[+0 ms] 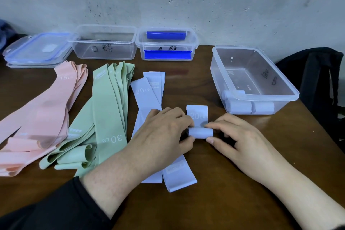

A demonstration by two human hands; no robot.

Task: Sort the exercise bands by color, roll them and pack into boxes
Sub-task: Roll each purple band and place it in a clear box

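While both hands work at the middle of the table (214, 183), a lilac band (197, 113) lies between them, half rolled: its roll (200, 132) sits at 6 o'clock of the flat tail, which runs away toward 12 and shows "20 LB". The left hand (166, 129) pinches the roll's 9 o'clock end, fingers curled over it and thumb under. The right hand (235, 134) pinches the 3 o'clock end, forefinger on top, thumb below, the other fingers loosely bent on the wood.

At 9 o'clock of the hands, partly under the left wrist, lies the lilac pile (147, 95). Further toward 9 is the green pile (104, 114), marked "30 LB", and beyond it the pink pile (43, 110), marked "15 LB".

At 2 o'clock stands an open clear box (261, 97); rolled lilac bands (240, 106) lie along its near wall. At 12 o'clock, against the wall, is a box (166, 44) with blue clips, and at 11 an open box (104, 43). Stacked lids (35, 50) lie at 10 o'clock. A black bag (321, 80) rests at 3 o'clock, off the table edge.
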